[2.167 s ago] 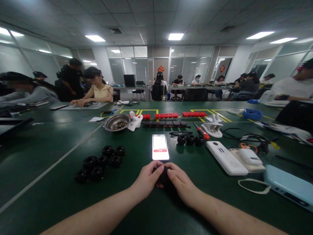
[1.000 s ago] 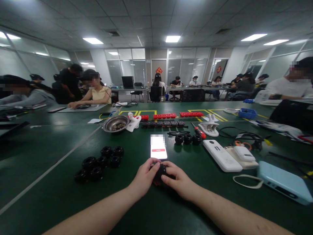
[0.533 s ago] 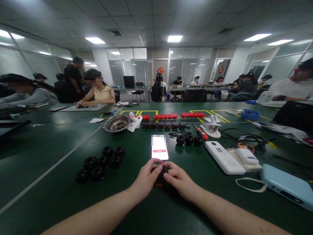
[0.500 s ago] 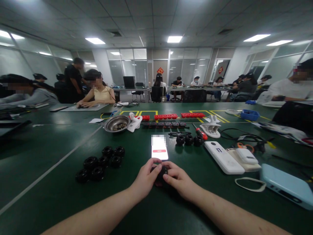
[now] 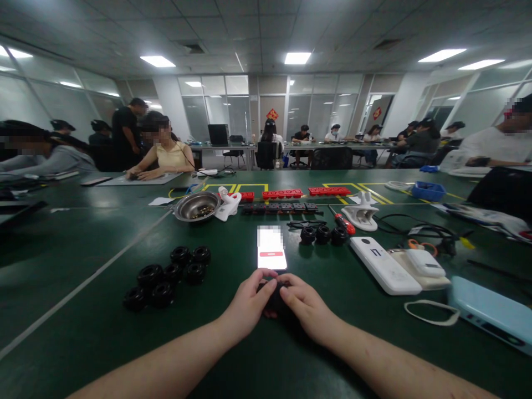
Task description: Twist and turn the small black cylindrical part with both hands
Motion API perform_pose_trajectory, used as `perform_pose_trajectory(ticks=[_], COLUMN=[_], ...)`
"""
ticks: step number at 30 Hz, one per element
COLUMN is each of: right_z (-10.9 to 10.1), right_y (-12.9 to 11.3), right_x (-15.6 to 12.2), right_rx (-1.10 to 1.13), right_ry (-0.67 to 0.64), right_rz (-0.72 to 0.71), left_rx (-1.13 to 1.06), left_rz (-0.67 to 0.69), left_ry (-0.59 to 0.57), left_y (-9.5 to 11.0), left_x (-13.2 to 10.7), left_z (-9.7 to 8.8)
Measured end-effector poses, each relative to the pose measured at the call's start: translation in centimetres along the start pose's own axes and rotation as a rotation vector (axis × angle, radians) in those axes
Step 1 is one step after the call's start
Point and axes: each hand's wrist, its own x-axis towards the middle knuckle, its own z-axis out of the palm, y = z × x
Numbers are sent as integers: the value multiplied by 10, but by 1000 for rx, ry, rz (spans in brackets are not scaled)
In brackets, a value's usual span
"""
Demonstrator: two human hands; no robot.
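Head view: both forearms (image 5: 174,354) slant inward to the near side of the lit phone (image 5: 272,261), where left hand (image 5: 251,296) and right hand (image 5: 305,302) meet, fingers curled round a small black part (image 5: 275,300). Left of the phone, black rings (image 5: 172,272) sit on the green table (image 5: 100,349); beyond it, red strips (image 5: 281,194), then seated people (image 5: 174,158) in a glass-partitioned room (image 5: 194,119).

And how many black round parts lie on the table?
10: seven black round parts left of the phone, three in a row to its right. The black object between left hand and right hand, mostly covered, may be another.
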Motion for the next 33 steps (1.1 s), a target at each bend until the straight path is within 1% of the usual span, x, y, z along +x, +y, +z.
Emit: perform_pose_trajectory(ticks=[3, 6, 11, 14, 17, 19, 22, 26, 31, 33], right_z=[-1, -3, -4, -3, -2, -1, -2, -4, -4, -4], right_y=[-1, -4, -9, -8, -5, -4, -3, -2, -2, -4], right_x=[1, -1, -4, -5, -4, -3, 0, 0, -2, -3], right_rx=[0, 8, -53, 5, 81, 47, -36, -16, -44, -69], right_ry=[-4, -38, -57, -59, -30, -10, -23, -40, -65, -61], right_rz=[-15, -22, -39, -56, -23, -3, -26, -52, -68, -69], left_rx=[10, -11, -13, -19, -17, -19, -11, -12, -33, -37], left_rz=[11, 2, 5, -5, -12, -14, -9, 0, -8, 0], left_ry=[10, 21, 51, 25, 20, 16, 8, 11, 73, 80], left_y=[1, 4, 7, 5, 1, 0, 1, 4, 5, 4], left_x=[0, -2, -5, -5, -3, -2, -2, -3, -3, -3], left_z=[0, -1, 0, 1, 1, 1, 0, 1, 1, 0])
